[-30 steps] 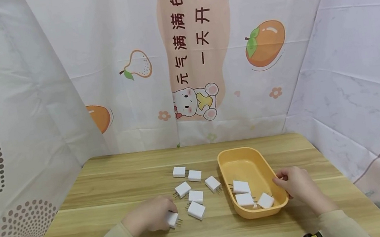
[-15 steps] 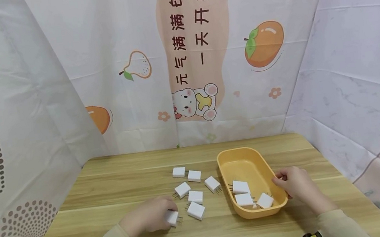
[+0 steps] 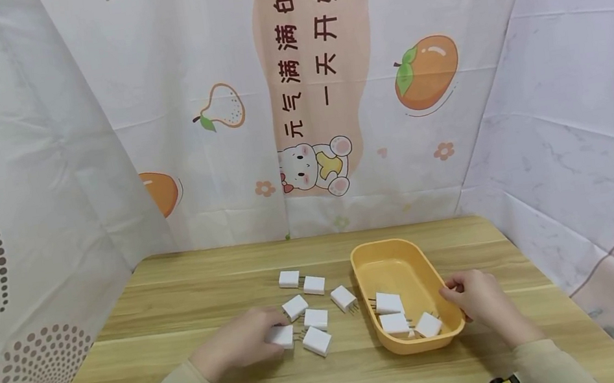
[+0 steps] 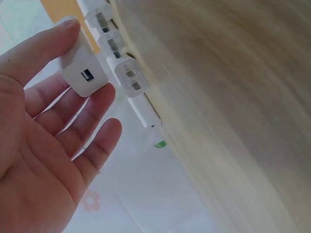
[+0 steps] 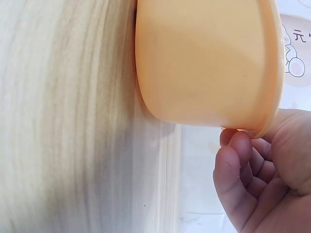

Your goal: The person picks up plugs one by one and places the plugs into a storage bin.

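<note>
Between thumb and fingers, my left hand [image 3: 242,341] [image 4: 53,121] pinches a white plug adapter [image 3: 282,337] [image 4: 83,70], its prongs pointing right in the head view and its USB port showing in the left wrist view. Just right of it lie more white adapters [image 3: 317,341] on the table. My right hand [image 3: 480,298] [image 5: 265,170] grips the right rim of an orange tray [image 3: 359,256] [image 5: 209,63]. Inside the tray's near end are several white adapters [image 3: 389,303].
Farther back on the wooden table [image 3: 191,286] are two adapters [image 3: 289,279] [image 3: 314,284] side by side, and another adapter [image 3: 343,298] lies near the tray's left wall. A printed curtain [image 3: 209,166] stands behind the table.
The left hand has moved slightly away from the body with the adapter, which has turned so its prongs point more directly right. The right hand and tray have stayed in place.
</note>
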Demonstrator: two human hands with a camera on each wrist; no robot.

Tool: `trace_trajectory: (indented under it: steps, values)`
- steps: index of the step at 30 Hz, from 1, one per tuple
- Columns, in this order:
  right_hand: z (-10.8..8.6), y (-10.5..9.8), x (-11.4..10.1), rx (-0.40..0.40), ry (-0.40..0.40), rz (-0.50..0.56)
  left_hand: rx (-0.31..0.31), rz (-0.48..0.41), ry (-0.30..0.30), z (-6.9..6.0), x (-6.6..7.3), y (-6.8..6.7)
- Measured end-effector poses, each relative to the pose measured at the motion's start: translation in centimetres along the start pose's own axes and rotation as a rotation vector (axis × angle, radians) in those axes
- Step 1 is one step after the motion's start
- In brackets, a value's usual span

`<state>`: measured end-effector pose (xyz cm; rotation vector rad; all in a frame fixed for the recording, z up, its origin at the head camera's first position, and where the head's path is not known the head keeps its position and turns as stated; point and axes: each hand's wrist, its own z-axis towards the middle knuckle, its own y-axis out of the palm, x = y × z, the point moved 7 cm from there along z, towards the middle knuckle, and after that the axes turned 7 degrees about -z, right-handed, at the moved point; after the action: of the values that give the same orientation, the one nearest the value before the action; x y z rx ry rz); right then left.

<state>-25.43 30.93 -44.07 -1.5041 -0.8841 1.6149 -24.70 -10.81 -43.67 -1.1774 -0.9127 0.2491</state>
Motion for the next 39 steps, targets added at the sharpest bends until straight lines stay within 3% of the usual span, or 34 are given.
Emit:
trace_trajectory:
  steps: [8, 18, 23, 33, 39]
  values:
    - [0.0, 0.0, 0.0, 0.002, -0.011, 0.001, 0.098, 0.026, 0.039, 0.3, 1.0, -1.2]
    - [-0.1, 0.1, 0.0, 0.011, -0.012, 0.005, 0.23, 0.06, 0.156, 0.9, 3.0, -2.8]
    - [-0.1, 0.1, 0.0, 0.009, -0.004, 0.006, 0.28, 0.037, 0.191, 1.1, 3.7, -3.3]
    - [-0.1, 0.0, -0.1, 0.015, -0.007, 0.01, 0.29, 0.01, 0.145, 1.4, 4.1, -3.6]
    - [0.0, 0.1, 0.0, 0.017, -0.005, 0.01, 0.282, 0.07, 0.173, 2.0, 4.6, -3.1]
